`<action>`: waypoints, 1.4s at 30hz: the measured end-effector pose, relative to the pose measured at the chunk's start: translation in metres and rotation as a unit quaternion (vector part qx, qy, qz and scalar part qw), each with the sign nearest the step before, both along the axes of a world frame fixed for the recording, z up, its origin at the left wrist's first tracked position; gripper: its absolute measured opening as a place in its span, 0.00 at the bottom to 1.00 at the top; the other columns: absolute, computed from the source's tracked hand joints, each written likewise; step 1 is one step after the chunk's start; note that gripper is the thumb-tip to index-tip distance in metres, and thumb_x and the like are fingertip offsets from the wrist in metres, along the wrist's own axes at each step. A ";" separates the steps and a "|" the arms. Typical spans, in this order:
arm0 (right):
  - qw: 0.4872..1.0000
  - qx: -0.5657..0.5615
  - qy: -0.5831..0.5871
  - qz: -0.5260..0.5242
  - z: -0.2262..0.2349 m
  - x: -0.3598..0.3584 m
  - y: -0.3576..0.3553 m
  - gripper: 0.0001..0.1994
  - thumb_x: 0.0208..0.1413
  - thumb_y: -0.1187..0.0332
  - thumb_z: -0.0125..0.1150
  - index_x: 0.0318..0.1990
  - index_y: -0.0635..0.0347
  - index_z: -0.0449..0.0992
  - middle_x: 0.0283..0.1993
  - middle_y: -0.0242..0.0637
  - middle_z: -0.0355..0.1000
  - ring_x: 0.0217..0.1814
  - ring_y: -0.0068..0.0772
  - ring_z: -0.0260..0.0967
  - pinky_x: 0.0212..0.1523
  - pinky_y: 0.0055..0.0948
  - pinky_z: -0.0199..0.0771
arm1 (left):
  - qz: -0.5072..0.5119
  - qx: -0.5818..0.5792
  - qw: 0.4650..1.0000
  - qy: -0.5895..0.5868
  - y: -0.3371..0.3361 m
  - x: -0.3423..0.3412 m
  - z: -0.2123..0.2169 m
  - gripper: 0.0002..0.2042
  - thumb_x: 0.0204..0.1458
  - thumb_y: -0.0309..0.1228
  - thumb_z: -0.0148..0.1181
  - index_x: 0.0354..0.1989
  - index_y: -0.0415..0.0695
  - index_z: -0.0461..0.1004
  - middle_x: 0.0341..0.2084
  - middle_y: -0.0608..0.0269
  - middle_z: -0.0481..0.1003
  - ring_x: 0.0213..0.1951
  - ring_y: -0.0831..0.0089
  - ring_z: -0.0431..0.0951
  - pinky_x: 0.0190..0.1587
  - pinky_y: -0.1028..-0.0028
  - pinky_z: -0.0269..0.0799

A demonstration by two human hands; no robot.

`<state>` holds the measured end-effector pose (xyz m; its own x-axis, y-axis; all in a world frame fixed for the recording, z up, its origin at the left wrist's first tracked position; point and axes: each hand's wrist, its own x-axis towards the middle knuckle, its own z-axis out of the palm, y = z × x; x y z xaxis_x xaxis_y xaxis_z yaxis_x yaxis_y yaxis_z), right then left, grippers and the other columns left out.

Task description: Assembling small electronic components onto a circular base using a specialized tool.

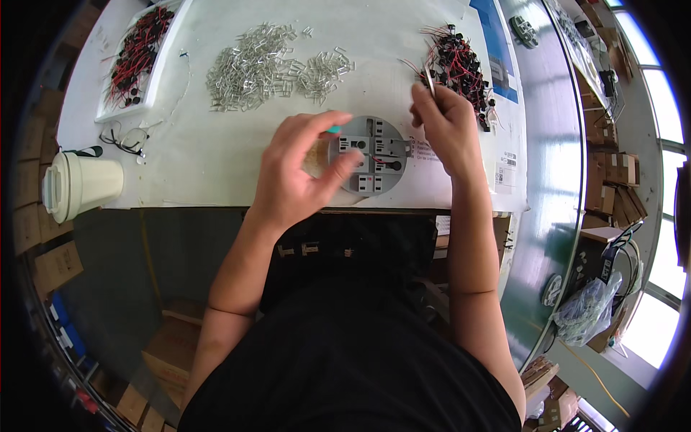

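A round grey plastic housing (394, 186) with slots and a small black round part with wires (392, 165) lies near the table's front edge. My left hand (291, 169) hovers at its left side, thumb and fingers spread and nothing seen between them. A small teal thing (334, 129) shows by its fingertips; I cannot tell what it is. Right of the housing, my right hand (452, 129) grips slim metal tweezers (430, 78) that point away from me. Their tips are close to a heap of black round parts with red and black wires (461, 65).
A heap of small shiny metal clips (252, 68) lies at the back. A white tray (162, 61) of wired parts, eyeglasses (129, 140) and a cream lidded container (90, 183) stand at left. Rightward are a blue sheet (497, 43) and a smooth, glossy strip (543, 144).
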<state>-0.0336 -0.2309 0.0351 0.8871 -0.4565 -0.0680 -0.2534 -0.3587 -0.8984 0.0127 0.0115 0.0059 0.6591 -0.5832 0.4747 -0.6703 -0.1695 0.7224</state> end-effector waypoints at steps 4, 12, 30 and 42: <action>0.989 0.145 0.003 0.016 -0.011 -0.007 -0.015 0.23 0.70 0.52 0.66 0.30 0.64 0.78 0.26 0.28 0.75 0.25 0.16 0.68 0.29 0.22 0.68 | 0.055 -0.044 0.995 0.064 -0.001 0.002 0.009 0.22 0.57 0.30 0.74 0.58 0.37 0.77 0.42 0.54 0.83 0.43 0.63 0.83 0.49 0.68 0.79; 0.986 0.161 -0.038 0.001 -0.015 -0.012 -0.014 0.22 0.73 0.52 0.63 0.29 0.57 0.75 0.25 0.24 0.71 0.22 0.11 0.60 0.24 0.19 0.55 | -0.044 0.129 0.989 0.049 -0.031 0.022 0.043 0.10 0.59 0.25 0.70 0.47 0.38 0.80 0.36 0.54 0.84 0.36 0.61 0.85 0.42 0.67 0.80; 0.981 0.162 -0.108 -0.011 -0.023 -0.017 -0.013 0.18 0.72 0.54 0.64 0.34 0.59 0.79 0.27 0.25 0.75 0.25 0.11 0.64 0.26 0.19 0.62 | -0.057 0.382 0.913 -0.128 -0.064 -0.001 0.078 0.35 0.43 0.47 0.80 0.60 0.46 0.78 0.51 0.53 0.77 0.51 0.53 0.81 0.49 0.57 0.79; 0.937 0.305 -0.172 0.007 -0.010 -0.025 -0.018 0.19 0.78 0.56 0.53 0.41 0.62 0.80 0.27 0.31 0.75 0.22 0.18 0.65 0.25 0.24 0.63 | 0.018 0.057 0.990 -0.126 -0.024 -0.016 0.015 0.49 0.35 0.33 0.88 0.69 0.47 0.65 0.62 0.51 0.65 0.55 0.55 0.77 0.55 0.58 0.79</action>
<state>-0.0588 -0.2493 0.0248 0.9100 -0.4139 -0.0218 0.0893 0.2472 -0.9648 -0.0032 -0.0123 0.0208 0.5499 -0.6204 0.5592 -0.8185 -0.2670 0.5086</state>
